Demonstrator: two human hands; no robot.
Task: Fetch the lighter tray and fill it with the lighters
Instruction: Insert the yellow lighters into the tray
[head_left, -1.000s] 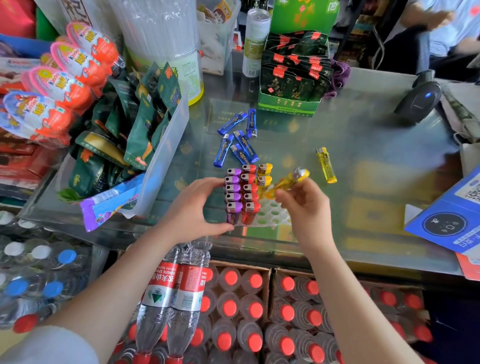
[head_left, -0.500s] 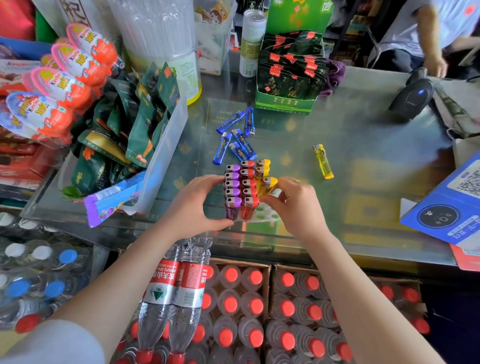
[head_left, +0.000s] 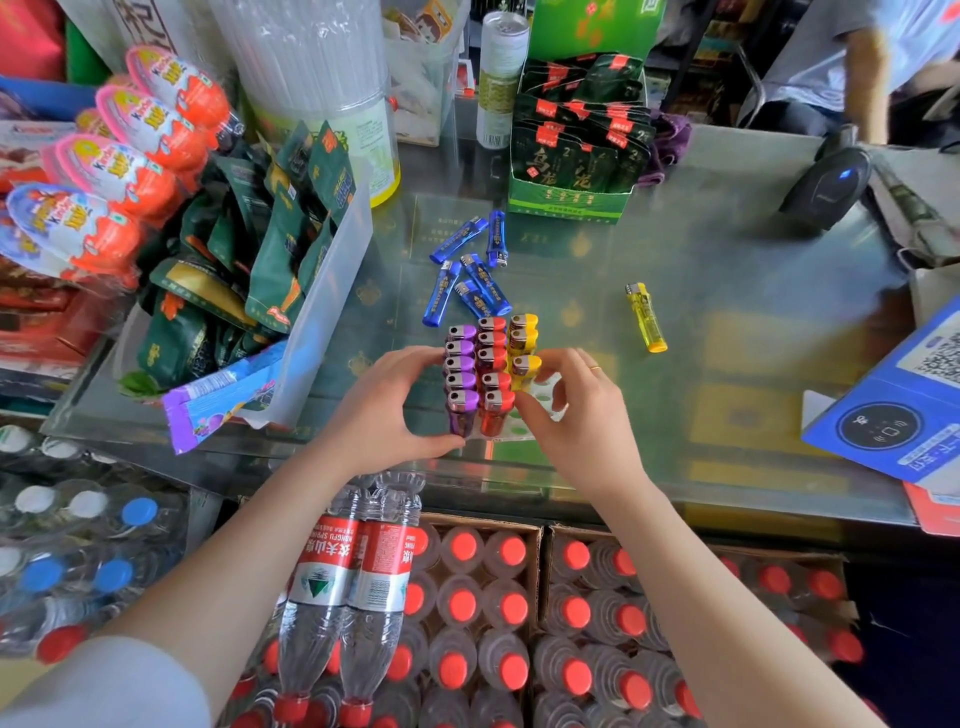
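Note:
A clear lighter tray stands on the glass counter near its front edge. It holds upright purple lighters, red lighters and three yellow lighters. My left hand grips the tray's left side. My right hand rests at the tray's right side, fingertips on the nearest yellow lighter standing in it. Several blue lighters lie loose just behind the tray. One yellow lighter lies flat to the right.
A clear bin of green snack packs stands left of the tray. A green display box sits behind, a barcode scanner at the back right, a blue payment stand at the right. Bottled water is stacked below the counter.
My right hand carried a yellow lighter down and set it upright in the tray's yellow column. My left hand stayed on the tray.

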